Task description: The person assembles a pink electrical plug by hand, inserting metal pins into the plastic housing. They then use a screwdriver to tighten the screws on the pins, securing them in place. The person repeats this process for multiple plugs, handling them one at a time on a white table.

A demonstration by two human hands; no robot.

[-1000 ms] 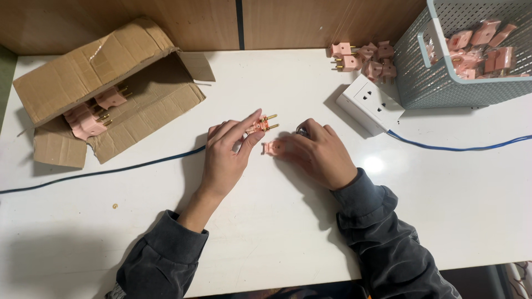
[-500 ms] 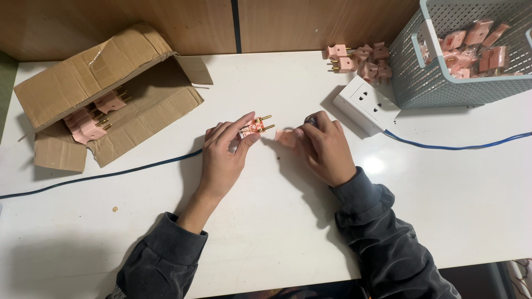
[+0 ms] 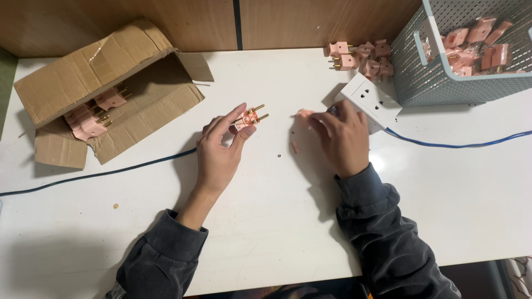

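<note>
Plug (image 3: 247,117), one, in left hand (image 3: 219,152)

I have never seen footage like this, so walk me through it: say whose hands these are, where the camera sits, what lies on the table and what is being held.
There is no machine here. The single view comes from a camera worn on a person's head, looking down at that person's own two bare hands over a white table.

The left hand holds a pink plug with brass pins between its fingertips. The right hand pinches a small pink piece and rests beside a white socket block, from which a blue cable runs off to the right.

At the left lies an open cardboard box with more pink plugs inside. At the top is a loose pile of plugs, and next to it a grey-blue perforated basket holding still more. A few tiny bits lie between the hands.
</note>
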